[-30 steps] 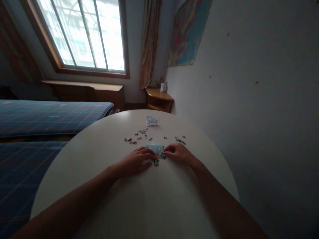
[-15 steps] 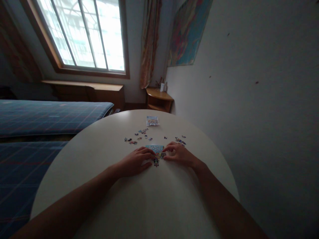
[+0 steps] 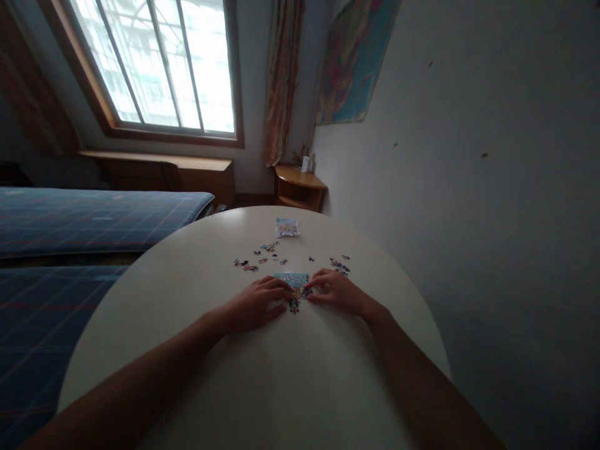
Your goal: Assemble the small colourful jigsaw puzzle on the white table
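Observation:
A partly joined jigsaw puzzle [image 3: 294, 279] lies flat on the white round table, pale blue along its far edge and multicoloured nearer me. My left hand [image 3: 257, 304] rests at its left side, fingertips on the puzzle and thumb apart near the lower pieces. At the right edge, my right hand [image 3: 338, 292] has index finger and thumb on either side of a small puzzle piece [image 3: 307, 292], touching the joined part. The fingertips partly cover this piece. A few joined pieces [image 3: 294, 307] stick out toward me from the near edge.
Loose puzzle pieces [image 3: 248, 265] lie scattered beyond my left hand, and another cluster [image 3: 339, 265] lies beyond my right. A small picture packet [image 3: 287, 227] sits near the far edge of the table [image 3: 290, 387]. A bed [image 3: 94, 219] stands left; a wall [image 3: 492, 219] rises right.
My right fingertips have shifted very slightly at the puzzle's right edge. My left hand stays in place, and the loose pieces look unmoved.

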A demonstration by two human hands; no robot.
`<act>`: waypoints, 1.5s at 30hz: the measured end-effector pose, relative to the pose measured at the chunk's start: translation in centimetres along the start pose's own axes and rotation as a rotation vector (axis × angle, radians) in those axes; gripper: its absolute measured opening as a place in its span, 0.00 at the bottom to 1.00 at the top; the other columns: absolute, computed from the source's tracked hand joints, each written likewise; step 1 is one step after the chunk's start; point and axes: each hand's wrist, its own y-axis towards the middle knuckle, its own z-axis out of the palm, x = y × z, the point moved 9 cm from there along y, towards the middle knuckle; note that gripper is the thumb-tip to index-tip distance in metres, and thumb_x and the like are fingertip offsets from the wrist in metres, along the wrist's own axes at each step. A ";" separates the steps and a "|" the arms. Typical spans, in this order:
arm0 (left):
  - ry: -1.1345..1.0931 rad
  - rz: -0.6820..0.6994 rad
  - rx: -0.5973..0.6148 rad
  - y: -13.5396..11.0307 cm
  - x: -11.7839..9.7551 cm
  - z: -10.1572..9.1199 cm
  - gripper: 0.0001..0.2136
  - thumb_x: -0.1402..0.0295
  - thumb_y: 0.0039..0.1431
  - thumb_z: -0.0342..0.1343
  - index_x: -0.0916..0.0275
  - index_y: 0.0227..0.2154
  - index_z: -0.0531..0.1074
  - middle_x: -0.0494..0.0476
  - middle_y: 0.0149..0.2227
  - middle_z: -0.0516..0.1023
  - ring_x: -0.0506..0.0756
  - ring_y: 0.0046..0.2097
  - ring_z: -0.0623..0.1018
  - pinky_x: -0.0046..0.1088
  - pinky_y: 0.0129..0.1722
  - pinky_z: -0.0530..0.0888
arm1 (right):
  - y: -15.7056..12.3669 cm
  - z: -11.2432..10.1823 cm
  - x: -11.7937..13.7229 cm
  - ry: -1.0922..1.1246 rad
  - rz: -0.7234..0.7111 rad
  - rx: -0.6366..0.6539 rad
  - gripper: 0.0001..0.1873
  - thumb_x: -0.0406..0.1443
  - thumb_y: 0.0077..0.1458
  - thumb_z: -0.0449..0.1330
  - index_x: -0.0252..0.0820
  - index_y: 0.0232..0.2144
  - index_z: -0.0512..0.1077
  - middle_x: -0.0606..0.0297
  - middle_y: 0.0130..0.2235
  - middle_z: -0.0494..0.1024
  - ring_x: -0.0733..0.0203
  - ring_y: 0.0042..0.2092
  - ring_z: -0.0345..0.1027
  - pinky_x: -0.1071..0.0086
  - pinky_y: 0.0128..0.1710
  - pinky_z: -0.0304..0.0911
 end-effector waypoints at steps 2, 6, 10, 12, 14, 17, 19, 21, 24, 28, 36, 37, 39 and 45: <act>0.000 -0.005 0.000 0.0 0.1 0.0 0.14 0.69 0.65 0.54 0.53 0.52 0.71 0.55 0.53 0.74 0.57 0.55 0.71 0.40 0.58 0.68 | 0.0 -0.1 0.1 -0.007 -0.008 0.004 0.14 0.40 0.51 0.68 0.46 0.41 0.81 0.59 0.42 0.76 0.57 0.42 0.71 0.64 0.45 0.65; -0.009 0.001 -0.006 -0.1 0.1 0.0 0.14 0.69 0.65 0.54 0.53 0.52 0.71 0.55 0.53 0.74 0.57 0.55 0.71 0.40 0.58 0.68 | -0.1 -0.7 0.4 -0.015 -0.038 -0.039 0.11 0.40 0.54 0.65 0.45 0.40 0.82 0.58 0.41 0.78 0.57 0.42 0.72 0.64 0.47 0.64; -0.006 -0.001 -0.002 -0.1 0.0 0.0 0.14 0.69 0.65 0.54 0.53 0.53 0.71 0.56 0.54 0.74 0.58 0.55 0.71 0.41 0.58 0.68 | -0.1 -1.0 0.4 -0.026 -0.057 -0.061 0.08 0.38 0.55 0.63 0.45 0.34 0.82 0.60 0.37 0.79 0.59 0.39 0.72 0.66 0.44 0.64; -0.003 -0.007 0.000 -0.1 0.0 0.0 0.14 0.69 0.65 0.54 0.53 0.52 0.71 0.55 0.54 0.73 0.58 0.55 0.71 0.41 0.58 0.68 | -0.1 -0.7 0.2 -0.030 -0.045 -0.048 0.07 0.37 0.55 0.63 0.44 0.33 0.82 0.60 0.36 0.79 0.59 0.37 0.72 0.67 0.42 0.65; -0.005 -0.003 -0.003 -0.1 0.0 0.0 0.14 0.69 0.65 0.54 0.53 0.52 0.71 0.55 0.54 0.73 0.58 0.55 0.71 0.40 0.57 0.68 | -0.1 -0.6 0.1 -0.032 -0.041 -0.042 0.07 0.36 0.54 0.63 0.44 0.33 0.82 0.60 0.36 0.79 0.59 0.37 0.72 0.67 0.41 0.65; -0.012 0.001 -0.006 -0.1 0.0 0.0 0.14 0.69 0.65 0.53 0.53 0.52 0.71 0.55 0.54 0.73 0.57 0.55 0.71 0.40 0.57 0.68 | -0.1 -0.5 0.3 -0.038 -0.056 -0.051 0.07 0.35 0.54 0.63 0.45 0.34 0.82 0.60 0.37 0.78 0.60 0.38 0.72 0.67 0.42 0.64; -0.010 -0.003 -0.003 -0.1 0.0 0.0 0.14 0.69 0.65 0.54 0.52 0.52 0.71 0.55 0.53 0.73 0.57 0.55 0.71 0.40 0.57 0.68 | 0.0 -0.4 0.4 -0.037 -0.056 -0.043 0.07 0.34 0.54 0.63 0.44 0.34 0.82 0.61 0.37 0.78 0.61 0.38 0.72 0.68 0.41 0.64; -0.004 -0.012 0.000 -0.1 0.0 0.0 0.14 0.69 0.65 0.54 0.53 0.52 0.71 0.55 0.53 0.74 0.57 0.55 0.71 0.40 0.57 0.68 | 0.0 -0.2 0.5 -0.035 -0.054 -0.031 0.07 0.33 0.54 0.63 0.44 0.34 0.82 0.60 0.37 0.78 0.61 0.38 0.71 0.68 0.41 0.65; 0.004 -0.021 0.007 0.0 0.0 0.1 0.13 0.69 0.65 0.53 0.53 0.52 0.71 0.55 0.53 0.73 0.57 0.55 0.71 0.40 0.58 0.68 | -0.1 -0.3 0.7 -0.039 -0.063 -0.046 0.07 0.33 0.54 0.63 0.44 0.34 0.82 0.60 0.38 0.77 0.61 0.38 0.71 0.68 0.42 0.65; 0.006 -0.014 0.010 0.0 -0.1 0.1 0.14 0.68 0.65 0.53 0.52 0.52 0.71 0.55 0.54 0.74 0.58 0.55 0.71 0.41 0.58 0.68 | -0.1 -0.3 0.8 -0.041 -0.069 -0.047 0.06 0.33 0.53 0.64 0.44 0.34 0.82 0.61 0.38 0.77 0.61 0.38 0.71 0.68 0.43 0.65; 0.023 -0.014 0.018 0.0 0.0 0.1 0.15 0.68 0.65 0.53 0.52 0.53 0.70 0.54 0.55 0.73 0.57 0.56 0.71 0.41 0.59 0.68 | -0.1 -2.8 -2.4 -0.199 0.018 -0.194 0.09 0.34 0.54 0.62 0.42 0.38 0.80 0.57 0.43 0.78 0.57 0.44 0.71 0.63 0.49 0.64; 0.025 -0.017 0.021 0.0 0.0 0.1 0.14 0.68 0.66 0.53 0.52 0.53 0.70 0.54 0.55 0.73 0.57 0.56 0.71 0.41 0.59 0.68 | -0.2 -3.2 -3.0 -0.228 0.031 -0.223 0.10 0.34 0.54 0.63 0.42 0.40 0.80 0.56 0.45 0.77 0.55 0.48 0.70 0.61 0.52 0.63; 0.025 -0.020 0.021 0.0 0.0 0.1 0.14 0.68 0.66 0.53 0.53 0.53 0.70 0.54 0.55 0.73 0.57 0.57 0.71 0.41 0.59 0.67 | -0.5 -3.8 -4.2 -0.299 0.086 -0.266 0.14 0.35 0.52 0.64 0.43 0.43 0.79 0.56 0.50 0.77 0.51 0.53 0.68 0.57 0.56 0.60; 0.029 -0.028 0.011 0.0 -0.1 0.0 0.13 0.68 0.65 0.54 0.53 0.51 0.70 0.53 0.55 0.73 0.57 0.57 0.71 0.41 0.59 0.67 | -1.3 -4.7 -7.8 -0.410 0.294 -0.330 0.23 0.41 0.55 0.62 0.42 0.52 0.75 0.53 0.58 0.72 0.45 0.60 0.63 0.52 0.59 0.58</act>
